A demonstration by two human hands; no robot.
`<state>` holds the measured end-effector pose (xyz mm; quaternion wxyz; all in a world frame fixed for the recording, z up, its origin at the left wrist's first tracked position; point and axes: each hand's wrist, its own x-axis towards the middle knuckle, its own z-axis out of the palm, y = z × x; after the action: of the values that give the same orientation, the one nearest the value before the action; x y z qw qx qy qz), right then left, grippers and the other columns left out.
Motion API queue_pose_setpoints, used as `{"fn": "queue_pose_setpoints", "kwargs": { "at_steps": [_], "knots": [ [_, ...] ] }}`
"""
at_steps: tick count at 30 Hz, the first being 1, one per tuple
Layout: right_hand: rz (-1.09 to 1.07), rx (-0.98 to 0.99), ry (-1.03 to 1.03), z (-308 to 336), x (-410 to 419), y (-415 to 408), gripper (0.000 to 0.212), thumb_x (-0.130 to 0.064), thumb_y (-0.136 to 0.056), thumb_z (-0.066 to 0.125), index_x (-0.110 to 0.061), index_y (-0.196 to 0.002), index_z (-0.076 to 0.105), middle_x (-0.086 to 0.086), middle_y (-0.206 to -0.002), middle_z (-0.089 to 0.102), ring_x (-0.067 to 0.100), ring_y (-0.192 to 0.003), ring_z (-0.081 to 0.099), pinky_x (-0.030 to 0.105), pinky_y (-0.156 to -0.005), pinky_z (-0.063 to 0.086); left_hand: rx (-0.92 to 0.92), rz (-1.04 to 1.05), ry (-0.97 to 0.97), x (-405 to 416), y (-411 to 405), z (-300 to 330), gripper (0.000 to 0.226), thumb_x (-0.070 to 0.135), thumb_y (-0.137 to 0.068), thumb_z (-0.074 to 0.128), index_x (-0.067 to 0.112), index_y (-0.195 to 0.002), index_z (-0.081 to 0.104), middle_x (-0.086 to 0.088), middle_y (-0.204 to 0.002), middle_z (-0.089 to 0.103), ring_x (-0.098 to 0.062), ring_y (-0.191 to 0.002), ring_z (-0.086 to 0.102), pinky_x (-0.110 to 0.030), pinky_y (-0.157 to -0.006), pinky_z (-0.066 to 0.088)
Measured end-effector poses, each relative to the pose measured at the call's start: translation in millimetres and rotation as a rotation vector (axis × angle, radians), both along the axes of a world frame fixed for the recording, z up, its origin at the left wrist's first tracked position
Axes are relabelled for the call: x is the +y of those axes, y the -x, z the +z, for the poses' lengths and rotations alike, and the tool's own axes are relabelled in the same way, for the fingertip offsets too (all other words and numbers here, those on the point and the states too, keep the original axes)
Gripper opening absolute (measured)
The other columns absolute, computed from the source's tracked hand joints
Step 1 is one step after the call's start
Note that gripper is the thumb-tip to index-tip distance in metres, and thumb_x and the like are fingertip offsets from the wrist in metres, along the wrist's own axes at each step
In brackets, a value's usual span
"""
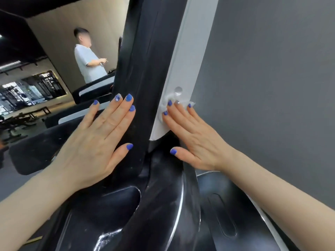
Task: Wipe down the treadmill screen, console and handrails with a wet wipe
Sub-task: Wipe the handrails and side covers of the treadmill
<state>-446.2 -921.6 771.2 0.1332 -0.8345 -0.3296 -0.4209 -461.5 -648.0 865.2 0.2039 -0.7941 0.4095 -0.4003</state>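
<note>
The head view shows a gym: a grey wall (272,69) at right, a mirror (32,91) and a standing person (87,60) at left. The black treadmill screen (145,60) rises long and nearly upright from the glossy console (163,205), with a white side strip (188,51) along its right. The left hand (97,142) lies flat on the screen, fingers straight, holding nothing. The right hand (192,138) presses the crumpled wet wipe (171,97) against the strip with straight fingers.

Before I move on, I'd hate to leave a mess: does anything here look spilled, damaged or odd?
Only pale, wet-looking streaks on the black console, low in view, likely wipe residue. Nothing looks broken. The wet wipe is bunched under the right hand.
</note>
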Motion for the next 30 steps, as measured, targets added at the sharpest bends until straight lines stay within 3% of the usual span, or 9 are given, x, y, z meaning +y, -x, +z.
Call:
{"fn": "queue_pose_setpoints", "kwargs": {
  "at_steps": [4, 10, 15, 18, 21, 26, 30],
  "knots": [
    [0.055, 0.122, -0.100, -19, 10, 3, 0.072, -0.057, -0.103, 0.018, -0.014, -0.158, 0.001, 0.000, -0.166, -0.010, 0.020, -0.155, -0.005, 0.041, -0.125, -0.007, -0.025, -0.050, 0.014, -17, -8, 13, 0.070, 0.037, -0.100, 0.036, 0.004, -0.158, 0.013, -0.012, -0.167, 0.006, -0.028, -0.155, 0.007, -0.046, -0.125, 0.000],
    [0.104, 0.148, -0.492, 27, 20, 0, 0.075, -0.050, -0.101, 0.025, -0.006, -0.158, 0.001, -0.002, -0.162, -0.018, 0.019, -0.154, -0.013, 0.050, -0.124, -0.008, -0.077, -0.143, 0.007, -23, -21, 19, 0.064, 0.042, -0.107, 0.023, 0.006, -0.159, 0.011, -0.009, -0.168, 0.004, -0.028, -0.155, 0.006, -0.048, -0.125, 0.001],
    [0.103, 0.192, -0.491, 15, 34, 10, 0.074, -0.047, -0.101, 0.028, -0.010, -0.158, -0.001, -0.003, -0.164, -0.018, 0.017, -0.154, -0.014, 0.044, -0.124, -0.011, -0.112, -0.201, 0.037, -32, -26, 20, 0.066, 0.038, -0.104, 0.031, 0.006, -0.159, 0.013, -0.010, -0.168, 0.006, -0.028, -0.155, 0.007, -0.047, -0.124, 0.000],
    [0.081, 0.169, -0.578, 49, 23, 4, 0.075, -0.051, -0.100, 0.023, -0.012, -0.157, -0.006, -0.006, -0.162, -0.021, 0.011, -0.152, -0.018, 0.046, -0.123, -0.013, -0.128, -0.191, 0.026, -41, -26, 30, 0.073, 0.035, -0.097, 0.040, 0.006, -0.159, 0.013, -0.011, -0.168, 0.008, -0.029, -0.154, 0.009, -0.048, -0.124, 0.002],
    [0.072, 0.124, -0.630, 73, 18, 3, 0.076, -0.054, -0.100, 0.020, -0.014, -0.157, -0.008, -0.008, -0.161, -0.021, 0.010, -0.152, -0.018, 0.051, -0.123, -0.010, -0.143, -0.198, 0.007, -45, -27, 39, 0.070, 0.035, -0.099, 0.037, 0.006, -0.158, 0.016, -0.011, -0.167, 0.009, -0.028, -0.155, 0.008, -0.049, -0.124, 0.003],
    [0.079, 0.205, -0.583, 47, 30, 13, 0.075, -0.060, -0.099, 0.016, -0.019, -0.155, -0.012, -0.003, -0.165, -0.022, 0.010, -0.152, -0.021, 0.047, -0.122, -0.013, -0.152, -0.255, 0.043, -51, -26, 47, 0.067, 0.035, -0.101, 0.035, 0.004, -0.157, 0.020, -0.012, -0.167, 0.012, -0.028, -0.154, 0.010, -0.050, -0.124, 0.006],
    [0.059, 0.183, -0.691, 94, 12, 6, 0.076, -0.059, -0.101, 0.025, -0.020, -0.155, -0.012, -0.007, -0.164, -0.021, 0.008, -0.152, -0.018, 0.044, -0.122, -0.015, -0.193, -0.296, 0.078, -66, -32, 61, 0.064, 0.034, -0.102, 0.035, 0.002, -0.157, 0.022, -0.013, -0.166, 0.014, -0.028, -0.154, 0.012, -0.050, -0.124, 0.007]
  ]
}}
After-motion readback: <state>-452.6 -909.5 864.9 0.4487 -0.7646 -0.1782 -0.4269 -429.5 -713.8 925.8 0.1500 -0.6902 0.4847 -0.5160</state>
